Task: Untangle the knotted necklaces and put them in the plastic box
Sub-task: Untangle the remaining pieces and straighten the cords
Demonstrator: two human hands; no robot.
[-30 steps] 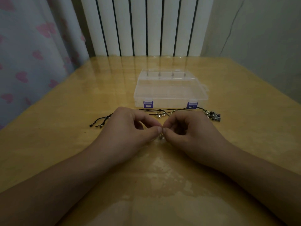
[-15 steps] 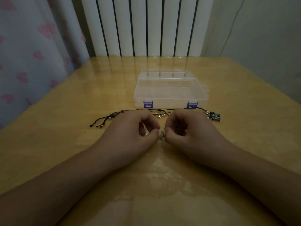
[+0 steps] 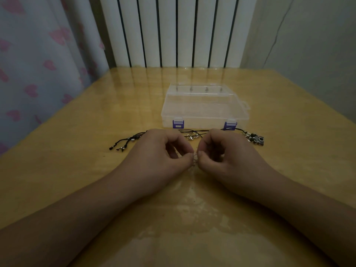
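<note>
Little has moved: both hands' fingers (image 3: 185, 160) pinch a necklace (image 3: 195, 160) above the glossy wooden table (image 3: 77, 170).

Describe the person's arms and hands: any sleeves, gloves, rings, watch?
Both forearms are bare up to the frame edge, with no sleeves showing. The left hand and right hand wear no gloves, and no rings, watch or bracelet show. The nails that show look short and unpainted in the dim light.
</note>
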